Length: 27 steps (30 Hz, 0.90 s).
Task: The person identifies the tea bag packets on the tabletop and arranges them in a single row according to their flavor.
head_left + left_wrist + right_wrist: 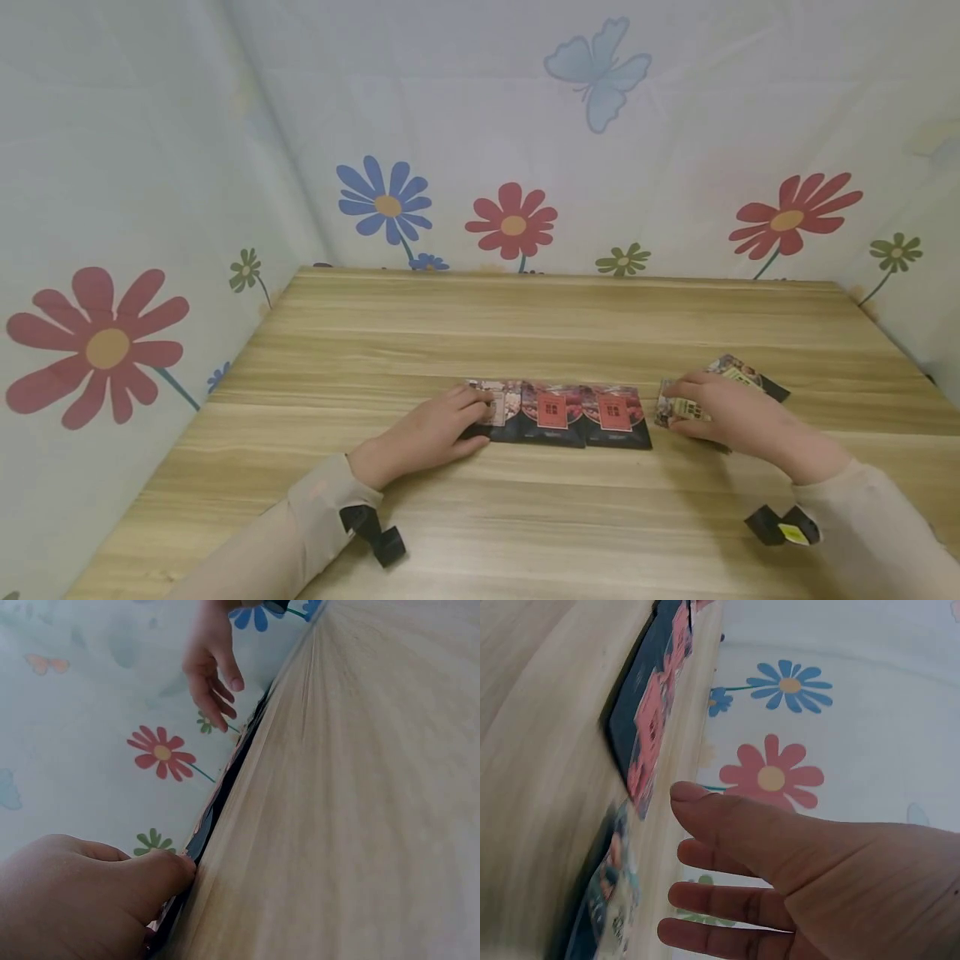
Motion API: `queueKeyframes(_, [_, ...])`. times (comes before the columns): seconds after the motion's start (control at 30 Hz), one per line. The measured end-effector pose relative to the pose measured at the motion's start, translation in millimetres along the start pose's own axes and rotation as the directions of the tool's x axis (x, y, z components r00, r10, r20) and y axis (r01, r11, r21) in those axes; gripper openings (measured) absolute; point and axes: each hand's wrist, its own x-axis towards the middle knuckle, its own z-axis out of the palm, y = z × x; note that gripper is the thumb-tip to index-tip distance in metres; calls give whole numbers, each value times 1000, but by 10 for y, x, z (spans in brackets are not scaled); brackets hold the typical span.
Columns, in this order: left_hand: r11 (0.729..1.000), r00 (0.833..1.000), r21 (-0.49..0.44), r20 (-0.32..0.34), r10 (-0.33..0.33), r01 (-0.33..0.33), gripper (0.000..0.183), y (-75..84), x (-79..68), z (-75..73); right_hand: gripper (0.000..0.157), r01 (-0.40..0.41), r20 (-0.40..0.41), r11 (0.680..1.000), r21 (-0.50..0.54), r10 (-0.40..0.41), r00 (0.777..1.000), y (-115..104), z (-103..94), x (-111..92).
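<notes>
Three flat dark food packets lie in a row on the table. The left packet (510, 410) has a pale picture. The middle packet (553, 412) and the right packet (617, 412) have red labels. My left hand (431, 429) holds the left packet at its outer end, thumb at the near edge and fingers over the top. My right hand (738, 417) hovers with extended fingers over more packets with yellow-green labels. One such packet (611, 900) shows below the fingers in the right wrist view, apart from them. The hand covers much of these packets.
The wooden table (420, 325) reaches back to a white cloth (450, 108) printed with flowers and a butterfly. A black wrist mount (375, 533) is on the left sleeve, and another mount (780, 527) is on the right.
</notes>
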Motion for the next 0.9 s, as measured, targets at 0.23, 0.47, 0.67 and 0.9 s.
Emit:
queueKeyframes(0.23, [1000,1000,3,2,0,0,32,-10,3,3,46,8,3,1000,2,-8,1000,147,97,-60])
queueKeyframes(0.47, [1000,1000,8,-2,3,-3,31,-5,1,8,44,2,-51,1000,-4,-2,999,278,197,-101])
queueKeyframes(0.67, [1000,1000,-2,2,-4,4,30,-9,2,7,45,17,-73,1000,26,-15,997,349,231,-116])
queueKeyframes(0.9, [1000,1000,-10,9,-5,5,31,-3,5,-4,48,12,-41,999,49,-10,999,368,248,-112])
